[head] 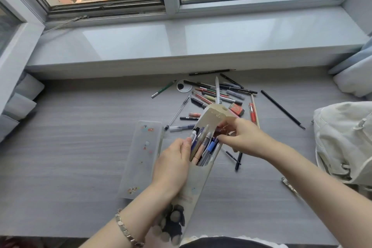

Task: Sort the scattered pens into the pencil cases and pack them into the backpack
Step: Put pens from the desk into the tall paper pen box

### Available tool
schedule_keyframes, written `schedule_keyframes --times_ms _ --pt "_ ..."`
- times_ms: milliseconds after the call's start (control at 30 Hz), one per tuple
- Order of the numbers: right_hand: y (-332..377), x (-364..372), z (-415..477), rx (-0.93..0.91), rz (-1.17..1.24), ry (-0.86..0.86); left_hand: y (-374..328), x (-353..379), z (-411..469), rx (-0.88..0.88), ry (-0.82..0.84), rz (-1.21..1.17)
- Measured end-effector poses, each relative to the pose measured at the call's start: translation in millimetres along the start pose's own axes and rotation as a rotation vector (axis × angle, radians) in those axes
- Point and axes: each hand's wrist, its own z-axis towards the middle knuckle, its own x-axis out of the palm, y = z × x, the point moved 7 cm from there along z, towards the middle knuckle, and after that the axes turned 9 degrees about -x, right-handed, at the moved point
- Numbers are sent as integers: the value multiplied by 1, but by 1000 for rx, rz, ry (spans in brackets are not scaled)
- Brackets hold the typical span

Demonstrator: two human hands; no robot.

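Note:
A tall beige pencil case (pixel 198 183) stands tilted at the desk's front, its flap open and several pens (pixel 203 143) sticking out of its mouth. My left hand (pixel 173 164) grips the case's left side near the opening. My right hand (pixel 243 139) is at the mouth, fingers pinched on a small dark reddish item (pixel 221 132). A frosted translucent pencil case (pixel 142 157) lies flat to the left. Scattered pens (pixel 217 92) lie in a pile behind the case. The off-white backpack (pixel 344 139) sits at the right edge.
A red eraser box (pixel 237 109) lies by the pile. A long black pencil (pixel 282 109) lies toward the backpack, and two dark pens (pixel 238 160) lie under my right wrist. A round cable grommet (pixel 183 86) sits near the windowsill (pixel 181 46). A metal clip (pixel 288 184) lies at front right.

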Motion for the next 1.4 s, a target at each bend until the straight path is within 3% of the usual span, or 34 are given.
schedule_keyframes --times_ms 100,200,267,333,433,567,700,833,933,1033,1133,1200,1400 --pt "-1 -3 0 -41 26 -19 3 5 1 -15 40 -31" --pt "1 -25 -8 -168 35 -425 3 5 6 -37 63 -86" --pt "-8 -29 -15 -118 185 -609 0 4 8 -42 61 -113" --pt "-13 -13 -14 -74 306 -567 -3 1 9 -38 52 -116" --pt "-12 5 -12 -56 223 -477 -4 -1 8 -17 28 -110" --pt "-18 15 -5 101 145 -285 0 -1 3 17 11 -45" --pt "-10 18 -4 93 329 -147 1 -3 1 28 -19 3" --pt "-8 16 -7 69 270 -53 6 3 2 6 8 -5" --pt "-11 7 -7 19 390 -241 8 4 6 -28 27 -55" --pt "-21 14 -12 33 856 -563 -2 2 9 -21 42 -86" --pt "-16 41 -6 76 1310 -514 -19 3 8 29 106 -133" --pt "-8 45 -2 60 1315 -464 -29 6 5 82 156 -63" --pt "-34 48 -6 289 1325 -675 -30 10 6 21 215 165"
